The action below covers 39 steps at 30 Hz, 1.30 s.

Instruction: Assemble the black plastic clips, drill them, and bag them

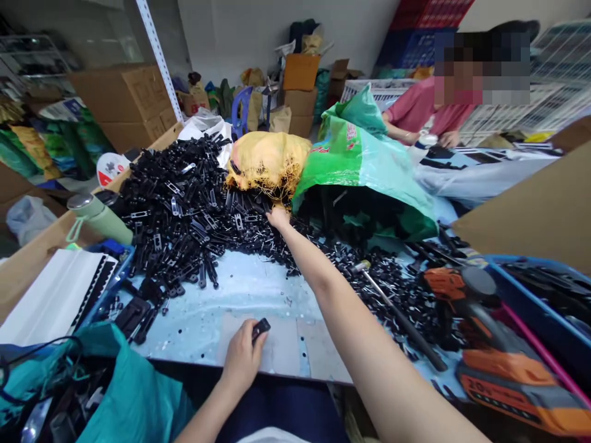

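My left hand (pixel 244 355) rests near the front edge of the table, closed around a small black plastic part (pixel 261 328) whose end sticks out between thumb and fingers. My right arm stretches far across the table. My right hand (pixel 279 217) is at the heap of black parts (pixel 184 203), just below the frayed yellow mesh sack (pixel 272 157). Its fingers are mostly hidden among the parts, so whether they hold anything cannot be seen. Right of that hand lies an open green sack (pixel 369 163) with dark contents.
A hammer (pixel 401 314) and an orange cordless drill (pixel 503 369) lie to the right, near a blue bin (pixel 545 264). On the left are a green bottle (pixel 99 215) and a teal bag (pixel 133 387). Small screws and parts (pixel 351 258) cover the middle right. A person (pixel 429 111) works opposite.
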Motion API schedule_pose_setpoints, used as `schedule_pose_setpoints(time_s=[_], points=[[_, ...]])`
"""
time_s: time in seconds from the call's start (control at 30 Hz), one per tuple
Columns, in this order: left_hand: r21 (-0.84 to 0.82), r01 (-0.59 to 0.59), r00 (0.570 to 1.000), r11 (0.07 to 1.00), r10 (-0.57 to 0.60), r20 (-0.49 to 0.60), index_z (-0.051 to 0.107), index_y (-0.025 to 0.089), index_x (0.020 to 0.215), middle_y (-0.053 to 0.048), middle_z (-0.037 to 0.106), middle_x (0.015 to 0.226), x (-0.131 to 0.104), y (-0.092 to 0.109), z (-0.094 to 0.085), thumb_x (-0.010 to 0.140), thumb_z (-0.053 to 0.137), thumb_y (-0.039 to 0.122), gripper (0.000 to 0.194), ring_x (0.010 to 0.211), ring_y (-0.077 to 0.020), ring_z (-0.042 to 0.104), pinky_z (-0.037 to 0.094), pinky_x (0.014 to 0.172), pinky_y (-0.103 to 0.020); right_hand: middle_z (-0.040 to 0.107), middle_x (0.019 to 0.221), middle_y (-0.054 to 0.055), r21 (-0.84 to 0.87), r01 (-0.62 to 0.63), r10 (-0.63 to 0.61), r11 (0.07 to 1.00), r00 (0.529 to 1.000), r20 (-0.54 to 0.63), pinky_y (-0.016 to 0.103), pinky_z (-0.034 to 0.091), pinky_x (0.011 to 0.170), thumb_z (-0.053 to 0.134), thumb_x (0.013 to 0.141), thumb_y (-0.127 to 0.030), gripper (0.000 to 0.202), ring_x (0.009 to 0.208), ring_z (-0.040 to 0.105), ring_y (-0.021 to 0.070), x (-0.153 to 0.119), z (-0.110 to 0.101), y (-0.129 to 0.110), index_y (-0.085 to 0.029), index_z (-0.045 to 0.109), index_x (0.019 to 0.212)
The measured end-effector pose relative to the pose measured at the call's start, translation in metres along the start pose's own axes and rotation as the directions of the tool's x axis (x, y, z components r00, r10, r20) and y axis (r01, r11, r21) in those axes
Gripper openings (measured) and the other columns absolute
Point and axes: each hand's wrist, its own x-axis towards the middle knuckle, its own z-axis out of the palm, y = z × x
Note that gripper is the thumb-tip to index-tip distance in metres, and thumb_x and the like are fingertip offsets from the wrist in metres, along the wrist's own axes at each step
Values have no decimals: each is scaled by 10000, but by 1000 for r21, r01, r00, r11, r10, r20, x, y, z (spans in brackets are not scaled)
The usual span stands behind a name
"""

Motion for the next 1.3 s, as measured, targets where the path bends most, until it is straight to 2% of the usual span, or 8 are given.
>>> schedule_pose_setpoints(time_s=[0.2,0.5,0.73,0.83,0.97,1.07,1.17,1.3], points=[[29,-39,999,999,39,1,520,196,986,-88,609,933,-3,1,-7,887,411,315,189,876,-205,617,508,751,-335,599,1086,219,-28,-49,50,998,998,27,402,355,933,435,875,-289,321,1097,523,298,19,16,7,-79,629,1022],[85,-132,990,988,135,-28,528,188,1004,-77,604,923,-13,-4,0,893,424,299,188,854,-191,614,511,731,-310,652,988,100,19,-6,5,1000,999,49,262,420,820,393,884,-323,276,933,591,190,-2,0,21,-167,614,934],[331,-315,940,890,341,-22,581,169,984,-89,616,857,-6,-11,14,885,437,272,203,819,-219,598,511,709,-350,630,1031,141,61,-61,59,996,997,40,351,423,837,505,834,-468,361,955,589,233,-5,5,6,-178,496,1049],[432,-329,932,840,361,8,611,174,974,-110,621,1016,-6,-15,22,877,444,251,207,1009,-249,572,495,824,-398,597,1082,199,83,-139,141,987,990,-10,408,414,846,526,823,-431,403,990,579,273,3,9,1,-149,451,1101],[572,-279,950,772,309,47,524,206,1225,-104,494,1322,-6,-16,31,878,432,237,360,1271,-288,387,361,1003,-526,583,1124,165,156,-178,190,972,979,-69,368,417,857,557,794,-309,368,1024,569,244,11,10,4,-168,443,1114],[627,-263,957,733,282,72,441,245,1314,-91,391,1413,-5,-15,33,881,427,284,435,1330,-312,288,254,1031,-622,604,1091,110,213,-134,154,968,984,-84,330,427,843,587,746,-266,333,1008,574,222,10,4,11,-189,496,1057],[633,-276,955,724,283,92,421,249,1328,-86,358,1434,-3,-14,31,889,410,309,443,1341,-310,266,251,1024,-633,637,1000,67,260,-32,53,965,996,-77,301,438,814,624,687,-202,277,939,591,192,-2,-10,16,-183,556,955],[601,-300,942,741,328,66,406,149,1334,-126,357,1428,-7,-16,30,897,396,319,469,1343,-283,270,278,1060,-541,651,869,13,319,115,-101,941,993,-60,254,454,756,652,657,-192,280,805,606,132,-51,-29,28,-170,572,925]])
